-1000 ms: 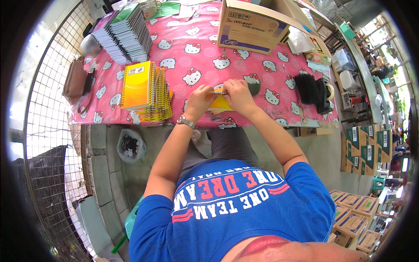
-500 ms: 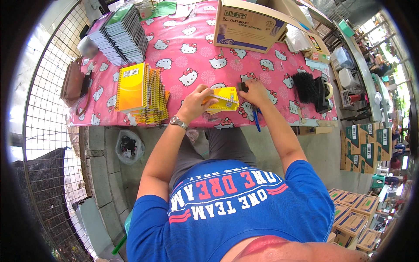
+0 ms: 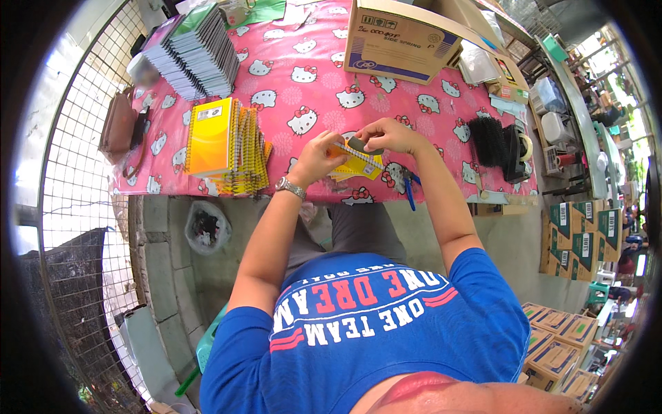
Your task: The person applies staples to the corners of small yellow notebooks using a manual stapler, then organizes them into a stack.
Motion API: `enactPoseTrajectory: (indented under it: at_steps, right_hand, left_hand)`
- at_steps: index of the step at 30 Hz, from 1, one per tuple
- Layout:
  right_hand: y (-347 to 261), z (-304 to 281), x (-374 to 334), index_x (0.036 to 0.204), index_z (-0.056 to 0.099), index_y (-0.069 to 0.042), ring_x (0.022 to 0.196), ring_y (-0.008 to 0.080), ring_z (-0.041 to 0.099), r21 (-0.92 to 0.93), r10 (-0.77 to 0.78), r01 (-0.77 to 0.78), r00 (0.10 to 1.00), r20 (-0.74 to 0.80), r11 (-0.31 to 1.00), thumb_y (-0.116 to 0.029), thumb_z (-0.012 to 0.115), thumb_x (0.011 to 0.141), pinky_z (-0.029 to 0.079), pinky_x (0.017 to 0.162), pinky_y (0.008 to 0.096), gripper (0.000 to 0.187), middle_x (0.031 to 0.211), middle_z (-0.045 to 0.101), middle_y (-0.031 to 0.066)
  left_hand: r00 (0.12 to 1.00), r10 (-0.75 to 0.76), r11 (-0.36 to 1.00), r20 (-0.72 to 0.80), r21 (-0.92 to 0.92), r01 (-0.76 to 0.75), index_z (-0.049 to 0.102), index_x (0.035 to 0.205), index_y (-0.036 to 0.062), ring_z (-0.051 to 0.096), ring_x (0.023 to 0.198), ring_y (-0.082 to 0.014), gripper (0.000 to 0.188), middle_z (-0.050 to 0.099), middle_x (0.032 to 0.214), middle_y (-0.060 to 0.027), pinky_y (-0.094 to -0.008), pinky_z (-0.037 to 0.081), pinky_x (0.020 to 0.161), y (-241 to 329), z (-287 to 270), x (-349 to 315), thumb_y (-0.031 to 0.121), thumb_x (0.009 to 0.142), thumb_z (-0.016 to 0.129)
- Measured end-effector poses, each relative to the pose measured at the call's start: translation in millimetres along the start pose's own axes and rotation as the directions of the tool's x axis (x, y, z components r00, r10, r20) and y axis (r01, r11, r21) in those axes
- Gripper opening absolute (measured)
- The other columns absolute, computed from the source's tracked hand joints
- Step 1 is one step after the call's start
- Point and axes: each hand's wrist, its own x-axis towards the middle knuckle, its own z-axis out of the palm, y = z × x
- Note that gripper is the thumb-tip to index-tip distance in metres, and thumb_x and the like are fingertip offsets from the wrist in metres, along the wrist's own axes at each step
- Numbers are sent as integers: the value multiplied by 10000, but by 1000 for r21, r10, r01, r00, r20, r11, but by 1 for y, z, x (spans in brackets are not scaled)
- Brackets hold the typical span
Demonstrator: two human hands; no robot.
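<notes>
At the table's near edge, a small yellow spiral notebook (image 3: 363, 168) lies in front of me with its white binding running slantwise. My left hand (image 3: 321, 159) is closed on its left end, fingers by the binding. Pinched in my right hand (image 3: 392, 136) is a small dark grey block (image 3: 356, 144), held against or just over the binding's upper end; the fingers partly cover it. Blue-handled pliers (image 3: 410, 190) lie just right of the notebook, handles jutting over the edge.
Left of my hands stand stacked yellow spiral notebooks (image 3: 209, 141), with taller notebook stacks (image 3: 200, 58) behind. A cardboard box (image 3: 396, 48) sits at the back. On the right are black spiral coils (image 3: 487, 140) and a tape dispenser (image 3: 514, 155). A brown bag (image 3: 117, 130) lies far left.
My right hand has lifted the dark block from the table beside the notebook and brought it left to the binding. The left hand stays on the notebook.
</notes>
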Motion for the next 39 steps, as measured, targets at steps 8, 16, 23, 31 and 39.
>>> enactPoseTrajectory:
  at_steps: [8, 16, 23, 31, 39]
  right_hand:
    - [29, -11, -2, 930, 689, -49, 989, 324, 611, -716, -98, -367, 850, -517, 594, -328, 732, 676, 490, 869, 374, 379, 977, 653, 141]
    - [133, 14, -107, 1326, 526, -51, 1359, 478, 309, -604, -420, -629, 437, -795, 490, -451, 672, 842, 292, 1094, 558, 644, 1463, 377, 252]
    - [136, 93, -122, 1313, 530, -31, 1226, 425, 461, -568, -211, -633, 550, -808, 527, -367, 662, 868, 358, 1033, 535, 573, 1316, 527, 230]
    - [49, 129, -79, 1182, 620, -34, 1079, 327, 573, -586, -397, -207, 559, -728, 783, -236, 735, 810, 442, 946, 418, 439, 1142, 636, 160]
    - [34, 136, -57, 1154, 631, -27, 1013, 293, 606, -570, -449, -48, 563, -694, 820, -163, 720, 813, 471, 903, 375, 378, 1084, 647, 144]
  left_hand:
    - [998, 2, 1000, -56, -26, -3, 596, 984, 16, 646, 756, -227, 301, 601, 885, -109, -340, 526, 693, 3, -3, 2, 101, 751, 768]
    - [947, -131, 983, -295, -164, 85, 551, 1073, 27, 674, 874, -284, 166, 627, 972, -141, -366, 543, 757, 4, 14, -10, 63, 921, 606]
    - [897, 1, 996, -441, 83, 40, 558, 1074, 50, 652, 872, -357, 199, 632, 1009, -188, -426, 525, 723, 9, 25, -7, 195, 945, 603]
    - [892, -232, 957, -389, 74, 281, 573, 1004, 68, 663, 775, -369, 223, 648, 823, -180, -424, 528, 657, 9, 22, -2, 273, 934, 626]
    - [889, 18, 985, -458, 159, 62, 587, 1002, 80, 667, 762, -336, 255, 627, 840, -126, -422, 529, 643, 18, 26, -12, 302, 902, 662]
